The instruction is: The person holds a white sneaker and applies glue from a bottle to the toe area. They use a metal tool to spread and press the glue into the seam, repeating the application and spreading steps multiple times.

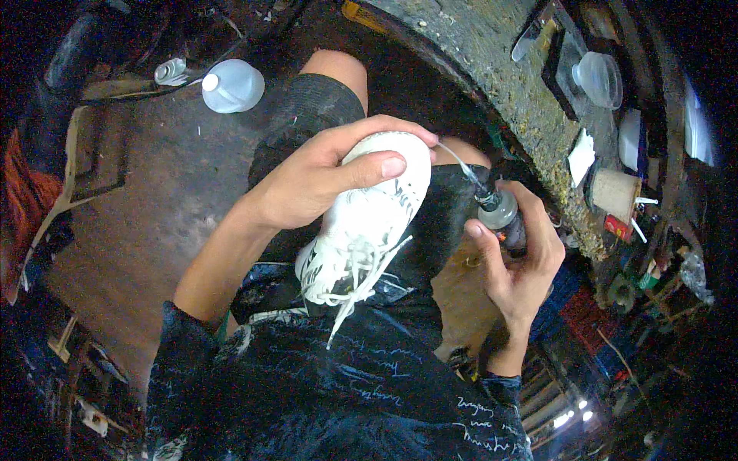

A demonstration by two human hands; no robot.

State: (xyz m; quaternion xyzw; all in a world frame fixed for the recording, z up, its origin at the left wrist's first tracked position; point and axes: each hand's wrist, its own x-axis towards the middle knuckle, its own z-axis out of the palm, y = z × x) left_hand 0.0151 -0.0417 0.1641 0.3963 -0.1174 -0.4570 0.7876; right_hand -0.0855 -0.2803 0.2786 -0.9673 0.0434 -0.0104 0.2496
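Note:
A white lace-up sneaker (pixel 384 192) with dark marks on its side is held over my lap, toe pointing away from me. My left hand (pixel 330 165) grips its toe, thumb on top and fingers around the far edge. The white laces (pixel 357 269) hang loose toward my body. In my right hand (pixel 523 253) is a small squeeze bottle (pixel 500 207) with a dark-wrapped neck and a thin clear nozzle. The nozzle's tip reaches the sneaker's edge near my left fingertips; whether it touches cannot be made out.
A stone-like worktop (pixel 492 69) curves along the right, bearing a clear plastic cup (pixel 603 81) and a beige container (pixel 615 192). On the floor at the left stand a translucent jug (pixel 234 86) and a small can (pixel 171 72). Orange cloth (pixel 34 200) hangs at the far left.

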